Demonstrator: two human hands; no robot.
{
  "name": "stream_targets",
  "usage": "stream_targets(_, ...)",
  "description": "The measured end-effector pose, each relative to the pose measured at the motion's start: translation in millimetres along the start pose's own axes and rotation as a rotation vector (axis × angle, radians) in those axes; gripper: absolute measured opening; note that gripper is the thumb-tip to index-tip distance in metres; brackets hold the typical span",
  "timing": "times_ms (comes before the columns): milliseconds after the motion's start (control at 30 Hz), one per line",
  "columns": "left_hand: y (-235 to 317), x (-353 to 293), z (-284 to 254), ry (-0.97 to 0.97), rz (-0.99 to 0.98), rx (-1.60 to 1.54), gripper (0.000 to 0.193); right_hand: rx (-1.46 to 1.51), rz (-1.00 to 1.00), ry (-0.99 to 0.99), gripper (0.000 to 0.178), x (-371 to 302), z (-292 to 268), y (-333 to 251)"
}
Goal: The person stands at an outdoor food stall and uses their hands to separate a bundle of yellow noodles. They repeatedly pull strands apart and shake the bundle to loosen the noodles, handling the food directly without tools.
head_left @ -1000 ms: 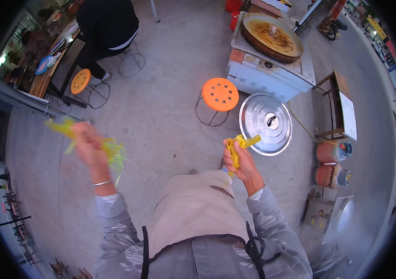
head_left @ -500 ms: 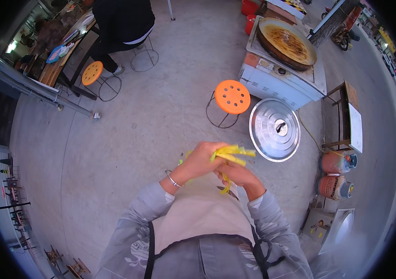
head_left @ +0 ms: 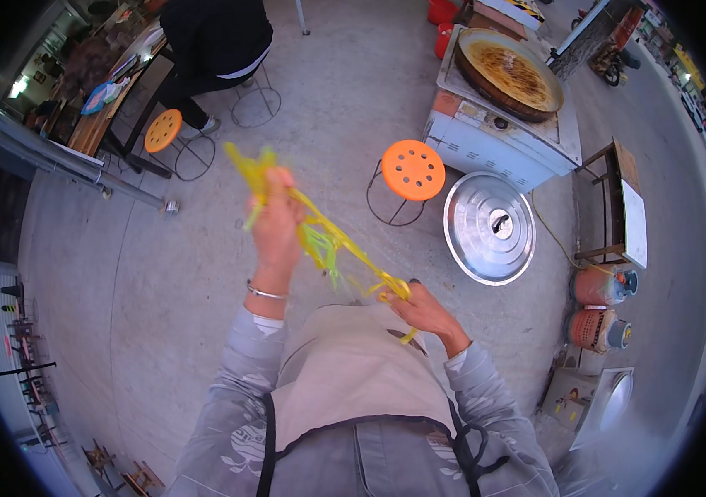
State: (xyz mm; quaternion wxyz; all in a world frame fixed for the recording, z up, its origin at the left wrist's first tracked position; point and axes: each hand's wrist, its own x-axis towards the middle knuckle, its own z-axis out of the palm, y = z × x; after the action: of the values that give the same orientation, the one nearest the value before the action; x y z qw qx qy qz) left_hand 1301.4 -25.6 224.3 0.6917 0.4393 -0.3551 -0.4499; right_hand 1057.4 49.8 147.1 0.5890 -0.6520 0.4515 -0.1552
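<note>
Between my two hands stretches a length of yellow strips, thin and ribbon-like; I cannot tell what they are made of. My left hand is raised ahead and to the left, wrapped round one end of the bundle, with yellow ends sticking out above the fingers. Its outline is smeared by motion. Loose yellow-green strands dangle beside that hand. Lower and to the right, in front of the apron, my right hand pinches the other end, and a short tail hangs beneath it.
An orange stool stands ahead, beside a large metal lid leaning at a stove. A wide pan with browned food sits on top. Gas cylinders are at right. A person sits by a table at far left.
My hands were close together at the apron. The left has swung up and away to the left, drawing the yellow strips out into a line, while the right has stayed near its place.
</note>
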Motion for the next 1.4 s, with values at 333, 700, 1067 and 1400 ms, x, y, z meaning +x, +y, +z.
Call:
stream_targets(333, 65, 39, -70, 0.311, 0.298, -0.216, 0.029, 0.262, 0.084, 0.037, 0.019, -5, 0, 55)
stream_targets(700, 16, -4, -61, 0.094, -0.242, -0.133, 0.025, 0.785, 0.266, 0.122, 0.016, 3, -8, 43)
stream_targets(1067, -129, -92, -71, -0.1, -0.957, -0.369, 0.029, 0.978, -0.049, 0.529, 0.021, 32, -20, -10)
stream_targets(1400, -124, -106, -26, -0.002, -1.003, -0.634, 0.044, 0.621, -0.145, 0.477, 0.023, 26, 9, -6)
